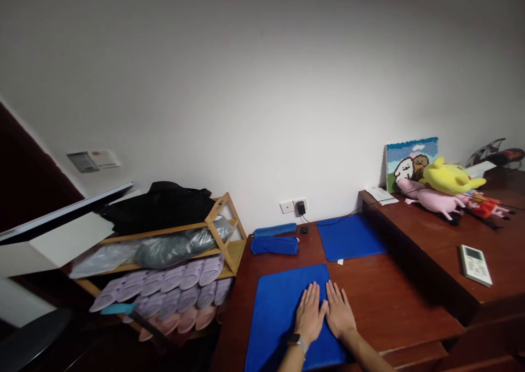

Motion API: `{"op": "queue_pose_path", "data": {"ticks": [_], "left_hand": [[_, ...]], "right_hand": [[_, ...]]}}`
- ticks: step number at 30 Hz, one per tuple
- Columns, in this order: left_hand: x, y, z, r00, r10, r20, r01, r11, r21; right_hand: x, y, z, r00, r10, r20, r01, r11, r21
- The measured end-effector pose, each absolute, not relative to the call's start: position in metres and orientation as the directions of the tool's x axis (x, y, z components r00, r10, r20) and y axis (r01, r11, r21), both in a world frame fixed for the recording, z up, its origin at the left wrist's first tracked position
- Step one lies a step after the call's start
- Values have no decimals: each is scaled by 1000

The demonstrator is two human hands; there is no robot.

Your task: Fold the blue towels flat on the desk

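A blue cloth point(275, 301) lies spread on the brown wooden desk. My left hand point(310, 317) rests flat on its right part, fingers stretched forward, with a watch at the wrist. Beside it, thumbs close together, my right hand point(338, 313) lies flat across the cloth's right edge. Neither hand holds anything. Farther back are two folded blue cloths, one nearer point(274, 245) and one by the wall point(274, 230). Another flat blue cloth point(350, 238) lies at the desk's back right, with a small white tag point(340, 262) at its front edge.
At left stands a wooden shoe rack point(229, 235) with purple slippers point(172, 278) and a black bag point(159, 205). A raised desk section point(443, 262) on the right bears plush toys point(447, 178) and a remote control point(476, 265). A black plug point(301, 208) sits in the wall socket.
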State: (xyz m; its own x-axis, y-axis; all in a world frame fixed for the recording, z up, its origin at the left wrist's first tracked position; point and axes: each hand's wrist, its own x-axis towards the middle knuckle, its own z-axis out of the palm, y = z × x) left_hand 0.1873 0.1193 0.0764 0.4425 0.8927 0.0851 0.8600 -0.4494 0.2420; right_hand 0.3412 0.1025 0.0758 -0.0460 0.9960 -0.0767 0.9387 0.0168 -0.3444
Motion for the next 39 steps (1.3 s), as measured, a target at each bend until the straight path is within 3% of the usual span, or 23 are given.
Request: {"op": "queue_pose_path", "data": {"ticks": [4, 13, 20, 29, 34, 39], "left_hand": [[190, 118, 67, 416, 908, 47, 875, -414, 253], [28, 88, 57, 62, 995, 81, 990, -72, 122], [8, 81, 56, 7, 996, 89, 990, -20, 139], [53, 72, 72, 136, 966, 218, 974, -171, 150], [149, 69, 75, 393, 902, 179, 880, -426, 212], [195, 70, 65, 417, 901, 120, 864, -433, 256]], "right_hand": [[341, 103, 72, -42, 997, -71, 943, 16, -333], [339, 104, 70, -26, 998, -52, 953, 9, -304], [338, 102, 80, -28, 997, -79, 957, 3, -291], [334, 56, 67, 0, 998, -68, 949, -21, -315], [335, 54, 69, -3, 999, -46, 940, -13, -341], [337, 54, 75, -33, 997, -71, 948, 9, -319]]}}
